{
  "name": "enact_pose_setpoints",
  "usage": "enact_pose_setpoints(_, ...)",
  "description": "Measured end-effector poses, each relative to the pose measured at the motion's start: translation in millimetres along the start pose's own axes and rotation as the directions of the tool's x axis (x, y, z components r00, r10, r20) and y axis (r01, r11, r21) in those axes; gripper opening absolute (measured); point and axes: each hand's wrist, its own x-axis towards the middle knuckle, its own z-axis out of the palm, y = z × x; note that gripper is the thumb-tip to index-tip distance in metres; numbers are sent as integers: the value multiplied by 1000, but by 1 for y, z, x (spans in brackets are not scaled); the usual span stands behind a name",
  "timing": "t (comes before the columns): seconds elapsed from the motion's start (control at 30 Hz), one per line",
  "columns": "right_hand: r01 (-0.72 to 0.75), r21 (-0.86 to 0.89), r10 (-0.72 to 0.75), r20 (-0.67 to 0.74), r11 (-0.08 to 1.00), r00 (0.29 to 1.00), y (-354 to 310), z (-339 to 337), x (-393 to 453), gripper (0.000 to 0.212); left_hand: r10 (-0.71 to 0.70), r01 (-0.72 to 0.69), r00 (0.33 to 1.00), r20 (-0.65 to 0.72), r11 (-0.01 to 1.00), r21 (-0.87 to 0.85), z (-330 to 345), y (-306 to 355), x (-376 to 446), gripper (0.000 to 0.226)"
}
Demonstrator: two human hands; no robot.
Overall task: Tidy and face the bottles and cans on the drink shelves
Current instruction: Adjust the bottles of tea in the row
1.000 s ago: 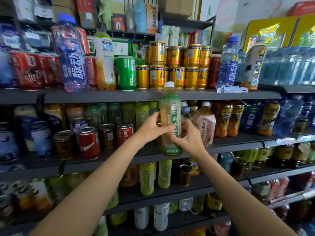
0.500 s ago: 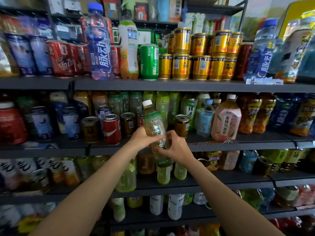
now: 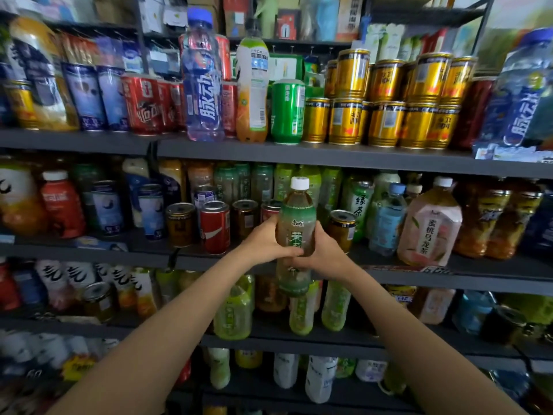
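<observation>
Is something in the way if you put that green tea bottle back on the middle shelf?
Yes. Both hands, left hand and right hand, hold the tea bottle in front of the middle shelf. Small cans already stand along the shelf's front right behind it.

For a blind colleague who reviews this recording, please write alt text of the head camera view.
Two bare hands, left hand and right hand, grip an upright green tea bottle with a white cap in front of the middle shelf. Around it, dark shelves hold crowded bottles and cans, with stacked gold cans on the shelf above.
</observation>
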Motion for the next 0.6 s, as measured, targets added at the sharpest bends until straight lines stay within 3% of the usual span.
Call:
enact_pose_setpoints(0.1,37,-132,-12,182,991,983,-2,-11,12,72,-43,43,998,-43,999,3,-9,-9,0,70)
enact_pose_setpoints(0.2,166,-302,-140,108,939,984,-13,-7,30,73,-81,93,982,-172,993,66,-29,-21,-1,77)
enact_pose_setpoints(0.27,158,-386,-157,35,909,987,-17,6,44,84,-102,128,963,-250,988,88,-43,-29,-5,74)
enact_pose_setpoints(0.37,72,-369,-82,-11,927,997,-21,26,67,90,-138,178,930,-339,980,88,-64,-41,-12,62)
enact_pose_setpoints(0.43,-2,-332,-38,-112,943,993,-21,32,83,84,-136,174,920,-367,982,70,-76,-46,-15,51)
enact_pose_setpoints(0.53,-129,-197,90,-195,972,977,-15,42,104,73,-100,133,930,-355,989,69,-89,-50,-17,44)
enact_pose_setpoints(0.6,-134,-188,95,-202,973,975,-13,50,109,66,-71,100,942,-328,992,73,-93,-53,-15,48)
